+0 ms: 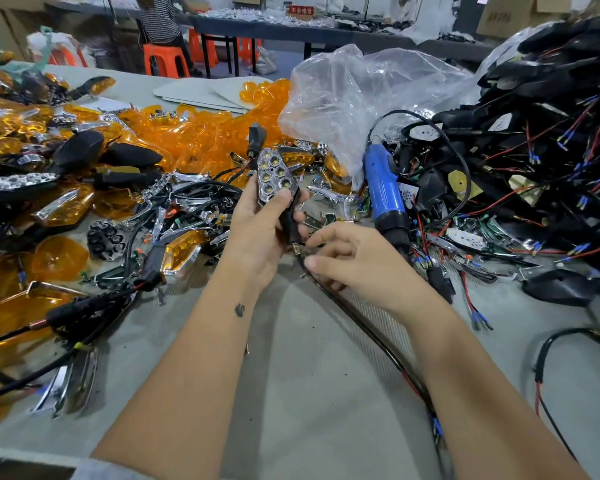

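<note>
Chrome-faced lamp unit point(274, 178) stands upright above the grey table point(291, 358), gripped in the left hand point(257, 233), whose thumb presses on its lower face while the fingers curl behind. The right hand point(347, 258) is curled, fingertips pinching the black cable point(361, 325) just under the lamp's base, near the blue screwdriver point(385, 188)

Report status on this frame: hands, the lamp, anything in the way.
Left hand grips lamp unit upright, reflector facing camera. Right hand pinches its black lead at the base. Blue screwdriver lies right of the hands; nothing blocking.
</note>
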`<state>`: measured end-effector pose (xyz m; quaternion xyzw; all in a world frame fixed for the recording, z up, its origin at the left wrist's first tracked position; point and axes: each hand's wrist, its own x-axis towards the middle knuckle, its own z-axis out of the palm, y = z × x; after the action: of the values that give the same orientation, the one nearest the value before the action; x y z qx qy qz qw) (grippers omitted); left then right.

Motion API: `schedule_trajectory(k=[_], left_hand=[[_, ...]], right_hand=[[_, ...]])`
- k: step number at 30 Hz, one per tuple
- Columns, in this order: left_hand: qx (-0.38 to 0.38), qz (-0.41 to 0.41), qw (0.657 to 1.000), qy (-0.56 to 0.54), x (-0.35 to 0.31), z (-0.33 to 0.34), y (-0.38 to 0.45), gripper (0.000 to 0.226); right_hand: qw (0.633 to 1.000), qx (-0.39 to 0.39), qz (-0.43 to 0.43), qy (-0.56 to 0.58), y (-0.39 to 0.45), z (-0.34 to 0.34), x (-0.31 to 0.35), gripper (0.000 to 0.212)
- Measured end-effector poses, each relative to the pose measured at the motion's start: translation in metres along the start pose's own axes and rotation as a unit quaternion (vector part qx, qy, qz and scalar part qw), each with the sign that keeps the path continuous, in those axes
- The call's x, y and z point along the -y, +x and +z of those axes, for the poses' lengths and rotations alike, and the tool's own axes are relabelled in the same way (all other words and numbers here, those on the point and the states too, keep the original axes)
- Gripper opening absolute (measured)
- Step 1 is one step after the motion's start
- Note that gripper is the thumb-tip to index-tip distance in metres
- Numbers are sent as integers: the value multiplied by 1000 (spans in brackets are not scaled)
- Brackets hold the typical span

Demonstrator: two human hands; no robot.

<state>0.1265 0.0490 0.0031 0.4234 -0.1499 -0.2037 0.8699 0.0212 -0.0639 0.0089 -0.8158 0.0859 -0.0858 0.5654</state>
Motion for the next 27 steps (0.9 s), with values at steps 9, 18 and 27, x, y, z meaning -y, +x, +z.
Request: schedule_trajectory(k=[9,18,27], left_hand=[[-56,-92,993,-37,-8,-14,7,33],[-17,-151,986,70,-8,-10,7,6],[-83,-1,959,272,1,-11,7,29]], right_hand=[[975,-213,-27,-59,1,-16,4,20],[963,-231,-39,-135,16,-34,10,21],[941,-123,-61,-309,50,-13,7,18]])
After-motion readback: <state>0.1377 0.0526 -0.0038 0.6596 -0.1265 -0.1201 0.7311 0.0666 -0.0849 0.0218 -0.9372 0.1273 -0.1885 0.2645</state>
